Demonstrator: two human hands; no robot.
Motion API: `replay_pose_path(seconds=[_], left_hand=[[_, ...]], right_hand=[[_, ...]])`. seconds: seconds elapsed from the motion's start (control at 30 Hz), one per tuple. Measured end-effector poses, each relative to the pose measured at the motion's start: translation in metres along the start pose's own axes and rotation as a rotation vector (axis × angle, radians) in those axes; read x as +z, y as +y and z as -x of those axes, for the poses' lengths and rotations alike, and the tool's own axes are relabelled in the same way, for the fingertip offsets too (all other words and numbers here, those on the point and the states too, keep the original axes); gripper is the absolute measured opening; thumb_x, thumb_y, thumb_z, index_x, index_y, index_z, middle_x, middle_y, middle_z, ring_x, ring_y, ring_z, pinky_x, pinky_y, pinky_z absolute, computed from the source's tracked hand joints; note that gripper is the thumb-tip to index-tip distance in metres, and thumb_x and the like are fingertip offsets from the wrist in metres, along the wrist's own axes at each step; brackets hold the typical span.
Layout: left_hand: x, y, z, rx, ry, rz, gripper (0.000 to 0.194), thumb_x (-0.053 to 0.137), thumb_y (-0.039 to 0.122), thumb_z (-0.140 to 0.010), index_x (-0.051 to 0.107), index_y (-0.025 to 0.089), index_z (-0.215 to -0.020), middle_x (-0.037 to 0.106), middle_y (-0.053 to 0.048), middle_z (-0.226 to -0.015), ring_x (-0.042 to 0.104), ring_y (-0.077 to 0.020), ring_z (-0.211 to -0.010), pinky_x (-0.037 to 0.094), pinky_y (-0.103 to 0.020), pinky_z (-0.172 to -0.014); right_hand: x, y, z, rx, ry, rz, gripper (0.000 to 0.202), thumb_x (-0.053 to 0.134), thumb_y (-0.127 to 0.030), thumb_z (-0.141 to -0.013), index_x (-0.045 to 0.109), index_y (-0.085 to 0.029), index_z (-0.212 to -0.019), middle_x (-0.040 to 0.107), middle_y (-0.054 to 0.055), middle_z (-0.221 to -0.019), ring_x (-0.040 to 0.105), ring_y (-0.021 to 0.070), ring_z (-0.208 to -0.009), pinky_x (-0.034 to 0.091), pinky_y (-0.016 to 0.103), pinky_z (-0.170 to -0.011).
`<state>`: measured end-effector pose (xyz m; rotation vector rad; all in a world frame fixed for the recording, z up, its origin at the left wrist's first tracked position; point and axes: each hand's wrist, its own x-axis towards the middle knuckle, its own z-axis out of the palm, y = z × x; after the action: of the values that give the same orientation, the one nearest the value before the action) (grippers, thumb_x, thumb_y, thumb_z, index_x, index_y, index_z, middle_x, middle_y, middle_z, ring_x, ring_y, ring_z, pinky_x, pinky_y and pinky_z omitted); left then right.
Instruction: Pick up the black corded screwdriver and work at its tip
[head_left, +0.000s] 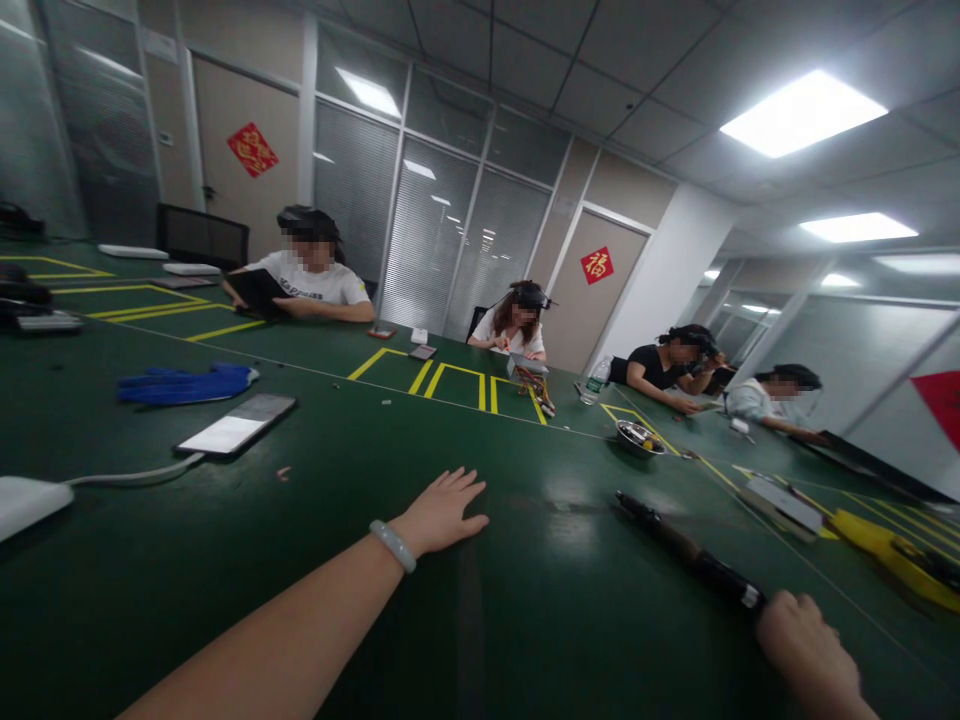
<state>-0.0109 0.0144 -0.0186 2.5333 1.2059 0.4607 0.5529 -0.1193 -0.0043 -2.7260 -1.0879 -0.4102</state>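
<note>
My left hand [442, 510] lies flat on the green table, fingers stretched out, a pale bangle [392, 546] on the wrist. Nothing is in it. At the lower right, my right hand [806, 640] is closed around the rear end of a long dark electric screwdriver [694, 560]. Its narrow tip points away from me and to the left, low over the table; whether it touches the surface I cannot tell. Left of my left hand are a phone [240, 425] with a white cable and a blue glove [187, 384].
A metal bowl [639, 440] with small items stands beyond the screwdriver. Farther right are a grey metal box [781, 507] and a yellow tool [892, 555]. A water bottle [596, 382] and a wired metal unit [529, 366] stand farther back. Several people sit across the table [525, 470].
</note>
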Motion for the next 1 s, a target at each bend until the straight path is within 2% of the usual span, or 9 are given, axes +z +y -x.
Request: replay_pose_path(seconds=[0.07,0.13,0.2,0.3,0.43,0.63,0.8,0.9,1.0], left_hand=[[-0.001,0.000,0.000,-0.004,-0.003,0.003,0.073,0.032,0.072,-0.089,0.034,0.028,-0.147,0.027,-0.006,-0.156,0.021,-0.0297,-0.144,0.019,-0.051,-0.115],[-0.001,0.002,0.000,-0.008,-0.013,-0.007,0.072,0.032,0.071,-0.090,0.034,0.028,-0.148,0.026,-0.007,-0.156,0.021,-0.0299,-0.144,0.019,-0.051,-0.115],[-0.001,0.006,0.001,0.000,-0.002,-0.040,0.070,0.032,0.067,-0.092,0.032,0.026,-0.148,0.025,-0.008,-0.156,0.020,-0.0297,-0.144,0.019,-0.051,-0.115],[0.003,0.016,0.002,0.051,0.047,-0.114,0.061,0.030,0.055,-0.098,0.029,0.024,-0.150,0.022,-0.008,-0.157,0.016,-0.0274,-0.145,0.016,-0.049,-0.116],[0.008,0.026,0.004,0.139,-0.027,-0.211,0.054,0.031,0.040,-0.099,0.029,0.020,-0.149,0.022,-0.011,-0.157,0.017,-0.0261,-0.145,0.016,-0.046,-0.116],[0.005,0.030,0.004,0.154,-0.108,-0.244,0.052,0.034,0.037,-0.098,0.033,0.020,-0.148,0.023,-0.012,-0.156,0.017,-0.0263,-0.145,0.015,-0.046,-0.116],[0.014,0.020,0.000,0.121,-0.030,-0.146,0.054,0.031,0.046,-0.100,0.030,0.024,-0.149,0.024,-0.008,-0.157,0.018,-0.0249,-0.145,0.014,-0.045,-0.117],[0.017,0.014,-0.001,0.108,-0.015,-0.067,0.059,0.027,0.057,-0.098,0.029,0.029,-0.149,0.023,-0.004,-0.157,0.017,-0.0252,-0.145,0.014,-0.046,-0.117],[0.012,0.013,0.001,0.113,-0.047,-0.024,0.060,0.026,0.061,-0.097,0.027,0.032,-0.150,0.022,-0.001,-0.158,0.017,-0.0249,-0.145,0.014,-0.047,-0.117]], right_hand=[[-0.010,-0.046,0.020,-0.017,0.031,0.062,0.056,0.043,-0.026,-0.079,0.052,-0.008,-0.131,0.028,0.030,-0.148,0.041,0.0431,-0.130,0.041,0.061,-0.092],[-0.020,-0.102,0.053,-0.271,0.072,0.027,0.068,0.046,-0.028,-0.080,0.036,-0.006,-0.144,0.015,0.026,-0.154,0.024,0.0413,-0.140,0.034,0.059,-0.103],[-0.030,-0.162,0.093,-0.563,0.010,-0.089,0.066,0.046,-0.035,-0.084,0.038,-0.007,-0.143,0.016,0.023,-0.156,0.018,0.0361,-0.143,0.028,0.053,-0.111],[-0.044,-0.240,0.153,-0.832,-0.137,-0.308,0.066,0.041,-0.051,-0.091,0.037,-0.014,-0.145,0.016,0.013,-0.158,0.010,0.0301,-0.146,0.020,0.050,-0.116],[-0.055,-0.297,0.209,-1.192,-0.370,-0.478,0.068,0.033,-0.053,-0.096,0.016,-0.022,-0.153,0.009,0.003,-0.160,0.006,0.0230,-0.147,0.014,0.047,-0.119],[-0.054,-0.302,0.224,-1.241,-0.478,-0.542,0.069,0.031,-0.055,-0.097,0.008,-0.024,-0.153,0.003,0.002,-0.160,0.006,0.0203,-0.147,0.010,0.043,-0.120],[-0.044,-0.294,0.191,-1.176,-0.449,-0.602,0.063,0.034,-0.052,-0.096,0.018,-0.027,-0.152,0.018,0.002,-0.159,0.015,0.0199,-0.146,0.016,0.045,-0.118],[-0.034,-0.272,0.144,-0.878,-0.224,-0.598,0.062,0.033,-0.051,-0.096,0.029,-0.020,-0.149,0.023,0.009,-0.157,0.016,0.0253,-0.145,0.018,0.051,-0.116],[-0.019,-0.226,0.091,-0.352,0.136,-0.532,0.064,0.028,-0.051,-0.095,0.035,-0.013,-0.146,0.012,0.018,-0.158,0.008,0.0366,-0.145,0.016,0.064,-0.110]])
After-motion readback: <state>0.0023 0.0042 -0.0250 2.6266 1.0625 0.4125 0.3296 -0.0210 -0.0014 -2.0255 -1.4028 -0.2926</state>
